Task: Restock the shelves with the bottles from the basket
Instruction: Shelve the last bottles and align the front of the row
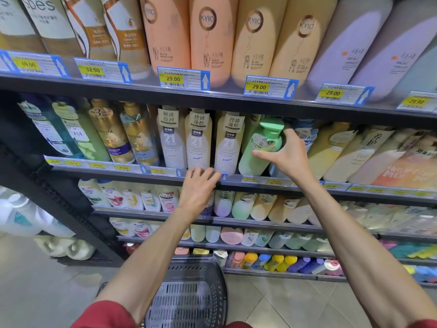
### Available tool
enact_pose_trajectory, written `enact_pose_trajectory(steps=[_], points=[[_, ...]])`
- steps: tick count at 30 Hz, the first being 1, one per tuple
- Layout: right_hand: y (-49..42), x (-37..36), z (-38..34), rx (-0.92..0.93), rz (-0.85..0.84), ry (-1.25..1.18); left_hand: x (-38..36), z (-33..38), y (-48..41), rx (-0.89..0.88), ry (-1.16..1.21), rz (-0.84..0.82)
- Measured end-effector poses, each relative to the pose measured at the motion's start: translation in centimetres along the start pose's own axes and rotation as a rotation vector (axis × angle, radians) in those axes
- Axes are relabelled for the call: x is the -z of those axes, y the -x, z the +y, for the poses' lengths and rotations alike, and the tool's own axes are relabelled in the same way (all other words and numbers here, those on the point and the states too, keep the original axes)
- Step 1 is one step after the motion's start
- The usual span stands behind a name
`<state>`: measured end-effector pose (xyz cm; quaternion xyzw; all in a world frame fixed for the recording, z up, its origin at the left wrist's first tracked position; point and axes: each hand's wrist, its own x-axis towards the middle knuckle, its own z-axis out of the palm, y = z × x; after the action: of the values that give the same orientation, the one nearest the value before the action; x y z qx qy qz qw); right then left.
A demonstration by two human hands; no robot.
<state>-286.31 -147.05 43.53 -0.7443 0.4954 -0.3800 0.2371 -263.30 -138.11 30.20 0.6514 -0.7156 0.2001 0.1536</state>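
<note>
Head view, looking forward and down at a store shelving unit. Right hand (pixel 288 155) grasps the green bottle (pixel 256 152), thumb across its front and fingers wrapped round the far side just below the green pump head (pixel 272 126). The bottle leans left with its base on the second shelf (pixel 260 179), touching the nearest of three white bottles (pixel 225 147) on its left. The bottle's label is partly covered by the thumb and is too blurred to read.

Left hand (pixel 197 190) lies on the front rail of the same shelf, below the white bottles. Its fingers are bent over the rail and the fingertips are hidden, so it cannot be told whether they clench the rail or only rest on it.

A bottle with a blue label (pixel 305 136) stands just right of the green one, mostly hidden behind the right hand.

Basket (pixel 189 297), dark and perforated, sits on the floor near the person, between the forearms. Its left rim is covered by the left forearm and its near end is cut off by the frame edge.

Top shelf: peach KYIO bottles (pixel 208 39), their tops cut off, above price tags (pixel 183 79) reading 29.00. The lower price tags are blurred. Red sleeves (pixel 106 316) show at the bottom edge.
</note>
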Motion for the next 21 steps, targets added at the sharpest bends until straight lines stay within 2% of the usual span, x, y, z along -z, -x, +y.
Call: enact_pose_trajectory(steps=[8, 14, 21], points=[[-1.9, 0.0, -1.1, -0.032, -0.086, 0.129, -0.6, 0.0, -0.3, 0.006, 0.002, 0.035], [-2.4, -0.4, -2.3, -0.115, -0.082, 0.262, -0.6, 0.1, -0.1, 0.015, 0.009, 0.037], [-2.4, -0.2, -2.7, -0.142, -0.102, 0.275, -1.4, 0.2, 0.2, 0.022, 0.055, 0.130]])
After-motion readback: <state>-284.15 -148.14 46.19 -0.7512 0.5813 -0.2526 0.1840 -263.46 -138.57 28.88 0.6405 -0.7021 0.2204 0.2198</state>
